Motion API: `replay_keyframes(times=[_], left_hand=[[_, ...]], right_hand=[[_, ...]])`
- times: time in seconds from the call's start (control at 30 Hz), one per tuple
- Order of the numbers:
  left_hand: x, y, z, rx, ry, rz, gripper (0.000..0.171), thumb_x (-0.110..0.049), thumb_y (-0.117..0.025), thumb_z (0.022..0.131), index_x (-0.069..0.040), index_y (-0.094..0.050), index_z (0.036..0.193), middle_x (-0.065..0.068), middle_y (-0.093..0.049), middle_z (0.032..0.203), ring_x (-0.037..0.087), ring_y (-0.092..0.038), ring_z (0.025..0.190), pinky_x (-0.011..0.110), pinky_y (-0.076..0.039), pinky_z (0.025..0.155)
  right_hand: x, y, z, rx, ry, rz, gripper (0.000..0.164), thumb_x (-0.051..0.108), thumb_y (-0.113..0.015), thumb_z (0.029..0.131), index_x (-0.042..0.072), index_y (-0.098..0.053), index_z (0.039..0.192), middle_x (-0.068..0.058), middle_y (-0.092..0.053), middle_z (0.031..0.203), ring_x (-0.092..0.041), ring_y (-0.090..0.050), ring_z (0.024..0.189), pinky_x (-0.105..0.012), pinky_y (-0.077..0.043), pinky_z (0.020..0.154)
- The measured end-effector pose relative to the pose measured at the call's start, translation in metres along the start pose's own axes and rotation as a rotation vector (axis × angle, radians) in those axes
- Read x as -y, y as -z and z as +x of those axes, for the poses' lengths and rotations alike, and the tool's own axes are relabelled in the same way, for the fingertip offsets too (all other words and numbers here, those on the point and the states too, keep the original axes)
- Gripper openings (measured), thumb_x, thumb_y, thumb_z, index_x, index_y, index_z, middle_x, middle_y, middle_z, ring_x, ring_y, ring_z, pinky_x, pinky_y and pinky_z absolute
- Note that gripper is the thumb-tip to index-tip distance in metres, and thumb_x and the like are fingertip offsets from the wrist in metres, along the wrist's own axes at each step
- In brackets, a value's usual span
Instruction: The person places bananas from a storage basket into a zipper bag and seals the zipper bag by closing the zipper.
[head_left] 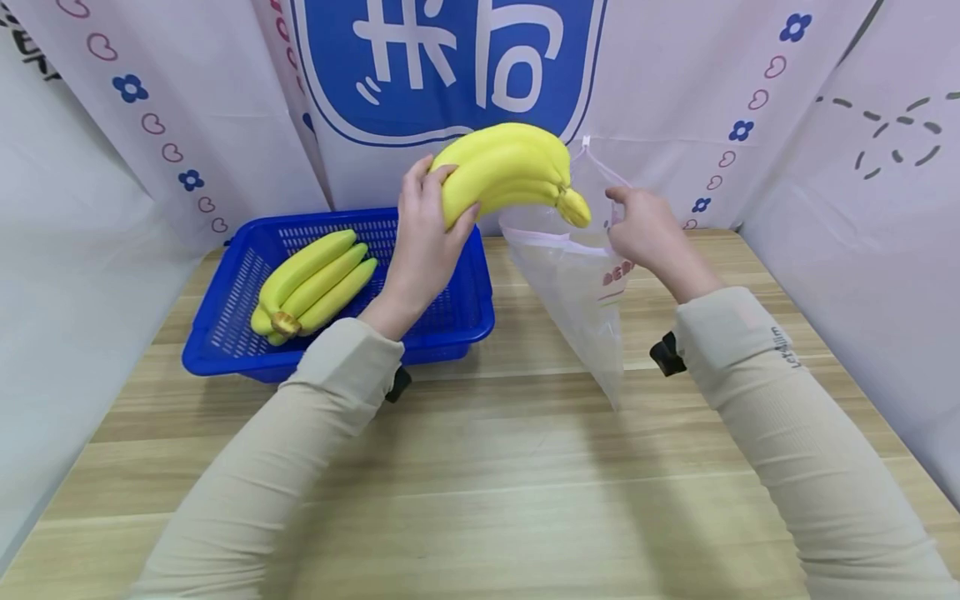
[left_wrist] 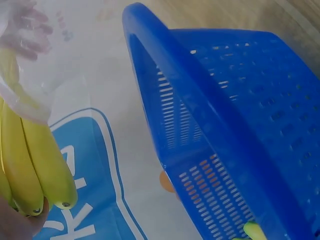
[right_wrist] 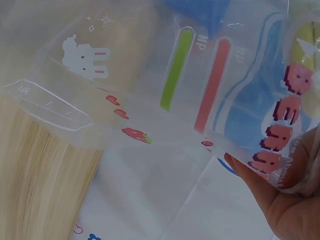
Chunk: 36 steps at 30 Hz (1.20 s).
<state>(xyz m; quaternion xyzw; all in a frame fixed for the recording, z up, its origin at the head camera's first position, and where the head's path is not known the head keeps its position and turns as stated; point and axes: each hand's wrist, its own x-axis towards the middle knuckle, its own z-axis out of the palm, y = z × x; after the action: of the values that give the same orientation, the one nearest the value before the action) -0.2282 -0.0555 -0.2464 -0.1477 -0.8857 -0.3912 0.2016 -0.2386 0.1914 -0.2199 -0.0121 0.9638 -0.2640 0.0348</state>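
My left hand grips a bunch of yellow bananas by its tip end, above the basket's right side. The stem end points right, at the mouth of a clear plastic zip bag. My right hand pinches the bag's rim and holds it up with the mouth spread. Printed figures and lettering on the bag show in the right wrist view, with the thumb against its edge. In the left wrist view the held bananas reach to the bag's opening.
A blue perforated basket stands at the back left of the wooden table. Inside it lies another bunch of bananas. A white printed cloth hangs behind, and pale sheets flank both sides.
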Motion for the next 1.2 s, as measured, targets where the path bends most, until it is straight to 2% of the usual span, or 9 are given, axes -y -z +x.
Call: replay_keyframes(times=[0.23,0.4,0.5,0.6,0.73,0.83,1.03,1.1,1.2], left_hand=[[-0.001,-0.007,-0.002,0.062,-0.087,0.077,0.050,-0.019,-0.052,0.098,-0.002,-0.035,0.142,0.019,-0.016,0.155,0.035,-0.024,0.140,0.046,-0.031,0.115],[-0.001,-0.011,-0.005,0.091,-0.165,0.102,0.049,-0.014,-0.052,0.097,-0.002,-0.036,0.141,0.021,-0.013,0.155,0.038,-0.024,0.138,0.048,-0.034,0.113],[-0.001,-0.012,-0.007,0.108,-0.207,0.105,0.048,-0.016,-0.054,0.097,-0.006,-0.038,0.141,0.022,-0.011,0.155,0.039,-0.023,0.139,0.050,-0.034,0.112],[-0.002,-0.012,-0.007,0.110,-0.223,0.101,0.048,-0.020,-0.056,0.096,-0.013,-0.041,0.141,0.022,-0.014,0.155,0.040,-0.022,0.139,0.052,-0.033,0.112],[-0.003,-0.013,-0.006,0.093,-0.204,0.095,0.049,-0.024,-0.059,0.095,-0.021,-0.044,0.141,0.017,-0.022,0.154,0.038,-0.023,0.140,0.055,-0.028,0.113],[-0.003,-0.014,-0.004,0.088,-0.166,0.074,0.050,-0.026,-0.060,0.094,-0.024,-0.044,0.142,0.014,-0.025,0.155,0.036,-0.023,0.141,0.055,-0.025,0.114],[-0.006,-0.014,-0.003,0.116,-0.084,0.023,0.052,-0.028,-0.058,0.095,-0.026,-0.040,0.144,0.009,-0.022,0.156,0.036,-0.033,0.138,0.052,-0.039,0.107],[-0.007,-0.015,-0.003,0.116,-0.066,0.031,0.054,-0.029,-0.057,0.095,-0.023,-0.037,0.145,0.008,-0.023,0.156,0.034,-0.035,0.138,0.049,-0.040,0.107],[-0.009,-0.016,-0.003,0.098,-0.052,0.027,0.056,-0.030,-0.058,0.094,-0.016,-0.035,0.143,0.007,-0.027,0.156,0.029,-0.038,0.137,0.043,-0.039,0.110]], right_hand=[[0.000,0.000,0.001,-0.010,0.000,-0.018,0.070,-0.005,-0.040,0.082,0.002,-0.025,0.150,-0.021,-0.030,0.154,-0.015,-0.041,0.057,-0.021,-0.037,0.046],[0.000,0.000,0.000,-0.012,-0.005,-0.009,0.070,-0.005,-0.038,0.082,0.002,-0.023,0.150,-0.020,-0.027,0.155,-0.028,-0.052,0.088,-0.024,-0.042,0.056],[0.000,0.000,0.000,-0.012,-0.009,-0.001,0.070,-0.005,-0.038,0.082,0.002,-0.023,0.150,-0.020,-0.027,0.155,-0.033,-0.052,0.098,-0.026,-0.044,0.061],[0.000,0.000,0.000,-0.014,-0.013,0.005,0.071,-0.006,-0.039,0.082,0.003,-0.023,0.151,-0.020,-0.027,0.155,-0.032,-0.052,0.097,-0.027,-0.046,0.063],[-0.001,0.000,0.000,-0.020,-0.010,0.014,0.071,-0.006,-0.039,0.082,0.003,-0.022,0.151,-0.021,-0.027,0.155,-0.033,-0.052,0.099,-0.029,-0.047,0.069],[-0.001,0.001,0.000,-0.027,-0.003,0.019,0.071,-0.005,-0.039,0.083,0.003,-0.022,0.151,-0.021,-0.027,0.155,-0.031,-0.052,0.094,-0.030,-0.047,0.069],[0.001,0.001,0.000,-0.032,0.006,0.023,0.072,-0.007,-0.040,0.082,0.003,-0.023,0.151,-0.020,-0.026,0.156,-0.020,-0.046,0.067,-0.022,-0.040,0.050],[0.001,0.000,0.000,-0.032,0.010,0.023,0.072,-0.007,-0.040,0.081,0.002,-0.023,0.150,-0.020,-0.026,0.156,-0.023,-0.050,0.075,-0.021,-0.039,0.048],[0.002,-0.001,0.001,-0.026,0.015,0.027,0.073,-0.008,-0.039,0.079,0.001,-0.023,0.150,-0.020,-0.026,0.156,-0.032,-0.053,0.099,-0.021,-0.039,0.048]])
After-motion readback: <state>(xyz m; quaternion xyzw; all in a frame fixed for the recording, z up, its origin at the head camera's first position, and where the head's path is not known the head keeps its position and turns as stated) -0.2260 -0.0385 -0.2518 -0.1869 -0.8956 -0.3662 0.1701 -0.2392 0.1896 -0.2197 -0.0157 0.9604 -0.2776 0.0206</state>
